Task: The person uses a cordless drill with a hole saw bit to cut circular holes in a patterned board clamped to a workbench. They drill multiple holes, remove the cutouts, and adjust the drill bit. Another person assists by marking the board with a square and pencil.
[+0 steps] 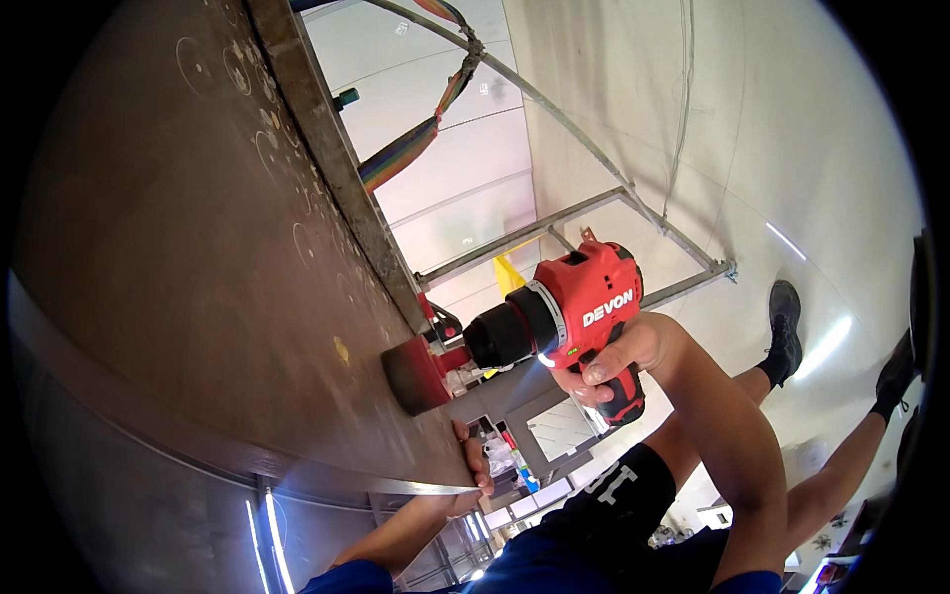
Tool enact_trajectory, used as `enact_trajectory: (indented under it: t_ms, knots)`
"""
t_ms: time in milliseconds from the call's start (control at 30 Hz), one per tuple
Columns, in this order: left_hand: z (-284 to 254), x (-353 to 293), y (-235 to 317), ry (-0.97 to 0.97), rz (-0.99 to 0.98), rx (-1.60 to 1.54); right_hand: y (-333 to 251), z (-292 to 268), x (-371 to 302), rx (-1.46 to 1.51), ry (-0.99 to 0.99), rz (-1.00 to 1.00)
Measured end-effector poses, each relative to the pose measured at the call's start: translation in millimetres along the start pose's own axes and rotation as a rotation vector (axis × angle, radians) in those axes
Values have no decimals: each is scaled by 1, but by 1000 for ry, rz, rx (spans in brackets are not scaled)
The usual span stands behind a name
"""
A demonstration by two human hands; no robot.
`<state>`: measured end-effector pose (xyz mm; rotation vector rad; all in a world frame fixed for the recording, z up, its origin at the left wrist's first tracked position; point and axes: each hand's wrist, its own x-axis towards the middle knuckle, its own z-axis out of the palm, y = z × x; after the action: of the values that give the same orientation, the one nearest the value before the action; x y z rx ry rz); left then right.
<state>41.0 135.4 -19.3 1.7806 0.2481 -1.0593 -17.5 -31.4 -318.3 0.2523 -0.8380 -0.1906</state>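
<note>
Drill (pixel 597 287) points lower-left; long axis apparently slanted.

Brown panel (pixel 178 247): curved along one edge, faint ring marks (pixel 198 68) and a yellowish fleck (pixel 341 348) showing on it.
Pale floor (pixel 792 129): a black lace-up shoe (pixel 785 322) planted there.

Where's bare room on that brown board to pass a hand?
The brown board looks bare across its broad left side, between the curved lower edge and the scribed circles. Its right edge is crowded: metal bar, hole saw, left hand, plus the drill in the right hand.
</note>
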Motion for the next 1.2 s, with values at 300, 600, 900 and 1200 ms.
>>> enact_trajectory:
  t_ms: [300,600,900,1200]
  knots:
    - [7,4,3,-166,18,98,2,4,0,-23,15,-32]
    - [1,5,-1,-151,31,92,-2,3,0,-21,4,-19]
    - [-7,-1,-1,7,30,40,3,3,1,-40,7,-5]
    - [-12,-1,1,201,-9,89,5,4,2,-46,-13,-7]
